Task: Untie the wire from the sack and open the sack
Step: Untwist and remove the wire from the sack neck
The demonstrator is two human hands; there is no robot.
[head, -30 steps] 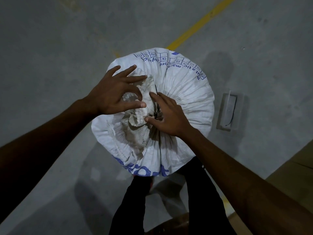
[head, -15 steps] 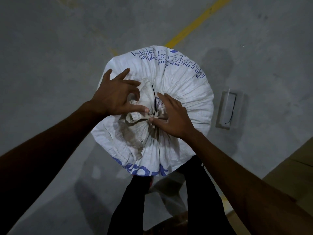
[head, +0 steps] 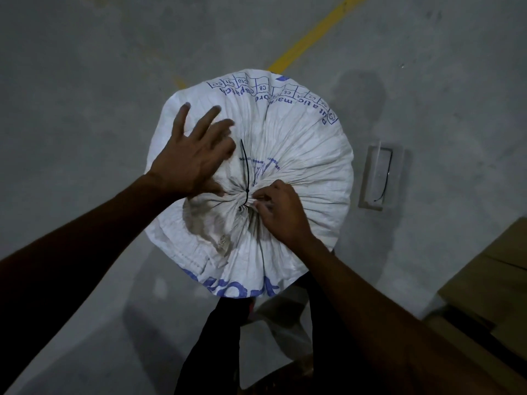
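A white woven sack (head: pixel 302 155) with blue print stands upright on the floor, its top gathered into a bunch. A thin black wire (head: pixel 244 163) is wound around the bunch, with one loose end lying up across the sack. My left hand (head: pixel 194 155) lies flat on the sack's upper left with its fingers spread. Just right of the knot, my right hand (head: pixel 281 209) has its fingertips pinched at the gathered neck. Whether they grip the wire or only the fabric is hidden.
Grey concrete floor with a yellow painted line (head: pixel 310 35) behind the sack. A clear plastic tray (head: pixel 377 178) with a black wire piece lies on the floor to the right. Cardboard boxes (head: pixel 490 283) stand at the lower right. My dark-trousered legs (head: pixel 216 337) are below the sack.
My left hand has let go of the bunched top, opened and moved up onto the sack. The right hand has slid down to the knot. The sack's flap now lies flatter.
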